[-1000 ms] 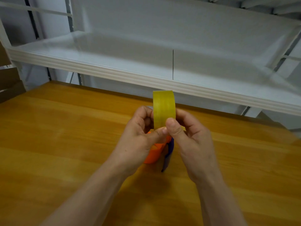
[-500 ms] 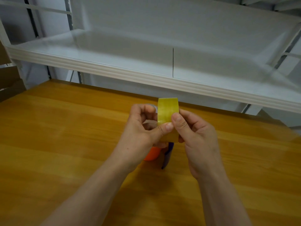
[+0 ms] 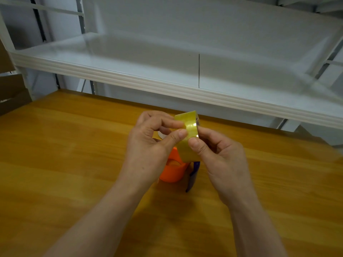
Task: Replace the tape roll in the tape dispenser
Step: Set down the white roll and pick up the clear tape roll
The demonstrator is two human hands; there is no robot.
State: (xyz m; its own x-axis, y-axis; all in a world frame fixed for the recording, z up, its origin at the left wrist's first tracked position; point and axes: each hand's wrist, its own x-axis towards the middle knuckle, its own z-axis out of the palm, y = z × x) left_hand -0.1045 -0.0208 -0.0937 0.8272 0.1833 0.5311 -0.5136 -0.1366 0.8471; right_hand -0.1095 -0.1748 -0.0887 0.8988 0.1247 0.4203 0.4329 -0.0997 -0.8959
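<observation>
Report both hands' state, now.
Left hand: holding, pinches the yellow tape roll.
Right hand: holding, thumb and fingers grip the same tape roll.

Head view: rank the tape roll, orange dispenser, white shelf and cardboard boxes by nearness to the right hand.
1. tape roll, pinched by the right hand.
2. orange dispenser, just below, to its left.
3. white shelf, beyond the hands.
4. cardboard boxes, far left edge.
</observation>
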